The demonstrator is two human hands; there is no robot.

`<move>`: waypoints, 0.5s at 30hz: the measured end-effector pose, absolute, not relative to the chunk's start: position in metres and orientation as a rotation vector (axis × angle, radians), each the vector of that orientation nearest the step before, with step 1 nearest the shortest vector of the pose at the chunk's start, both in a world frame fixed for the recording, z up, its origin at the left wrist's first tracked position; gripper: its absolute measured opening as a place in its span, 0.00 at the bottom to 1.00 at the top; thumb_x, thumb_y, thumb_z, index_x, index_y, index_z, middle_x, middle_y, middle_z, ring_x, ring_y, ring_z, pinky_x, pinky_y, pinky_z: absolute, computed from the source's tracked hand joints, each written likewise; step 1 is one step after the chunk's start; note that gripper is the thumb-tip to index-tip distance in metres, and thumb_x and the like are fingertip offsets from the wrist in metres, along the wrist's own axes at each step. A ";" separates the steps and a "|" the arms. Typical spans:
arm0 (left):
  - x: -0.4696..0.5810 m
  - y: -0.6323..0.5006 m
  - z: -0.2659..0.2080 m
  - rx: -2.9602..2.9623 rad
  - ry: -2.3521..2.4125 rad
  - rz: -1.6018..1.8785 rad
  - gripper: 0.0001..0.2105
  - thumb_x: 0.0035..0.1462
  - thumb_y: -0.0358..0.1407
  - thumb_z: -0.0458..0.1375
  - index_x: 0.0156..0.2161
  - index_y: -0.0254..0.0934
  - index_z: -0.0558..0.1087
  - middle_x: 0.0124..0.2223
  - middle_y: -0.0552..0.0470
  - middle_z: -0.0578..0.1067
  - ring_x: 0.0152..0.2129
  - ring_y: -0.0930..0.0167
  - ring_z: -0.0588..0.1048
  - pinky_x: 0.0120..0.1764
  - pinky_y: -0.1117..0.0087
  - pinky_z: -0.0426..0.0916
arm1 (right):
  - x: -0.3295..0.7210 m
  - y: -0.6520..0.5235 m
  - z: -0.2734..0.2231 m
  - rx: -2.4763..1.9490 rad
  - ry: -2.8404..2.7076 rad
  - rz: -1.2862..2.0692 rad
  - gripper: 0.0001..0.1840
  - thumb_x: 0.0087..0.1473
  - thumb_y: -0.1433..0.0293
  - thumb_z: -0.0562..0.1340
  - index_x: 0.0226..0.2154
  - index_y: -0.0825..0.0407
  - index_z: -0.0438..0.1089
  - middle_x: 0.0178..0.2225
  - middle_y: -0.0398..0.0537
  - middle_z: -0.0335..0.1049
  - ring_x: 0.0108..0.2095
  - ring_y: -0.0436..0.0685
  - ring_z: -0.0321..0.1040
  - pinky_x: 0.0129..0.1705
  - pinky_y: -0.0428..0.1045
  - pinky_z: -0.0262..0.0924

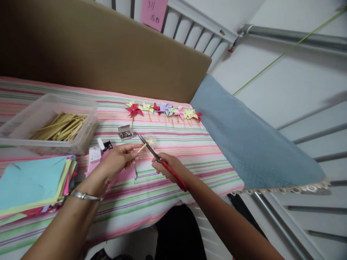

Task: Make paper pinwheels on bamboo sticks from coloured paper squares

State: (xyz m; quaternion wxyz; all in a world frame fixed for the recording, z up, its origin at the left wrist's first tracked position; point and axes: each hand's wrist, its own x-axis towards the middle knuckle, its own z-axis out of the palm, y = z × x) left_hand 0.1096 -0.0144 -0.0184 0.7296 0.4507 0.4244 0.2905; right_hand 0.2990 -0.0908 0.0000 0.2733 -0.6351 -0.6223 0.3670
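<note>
My left hand [123, 157] pinches a thin wooden stick [141, 148], its free end pointing up and to the right. In my right hand [168, 167] is a pair of scissors with red handles [175, 174], and the dark blades [150, 148] lie at the stick's tip. Behind the blades stands a small clear dish [151, 141] with pale bits in it. A pink paper sheet [123, 177] lies under my left hand. Just beyond that hand is an opened small box of metal pins [125, 133].
Several paper pinwheels [165, 108] lie along the back. At left stand a clear plastic tub [89, 124] of wooden sticks [62, 127] and a stack of coloured paper [32, 178]. A small white box [94, 153] sits beside them. A brown board [121, 54] rises behind the striped cloth [217, 169].
</note>
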 end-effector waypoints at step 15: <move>0.133 0.023 0.000 1.145 1.036 0.476 0.18 0.35 0.28 0.64 0.38 0.34 0.79 0.19 0.54 0.70 0.15 0.77 0.62 0.16 0.79 0.51 | 0.321 -0.065 -0.017 -1.567 -1.279 1.487 0.23 0.51 0.48 0.59 0.31 0.52 0.66 0.16 0.37 0.61 0.11 0.45 0.53 0.12 0.42 0.46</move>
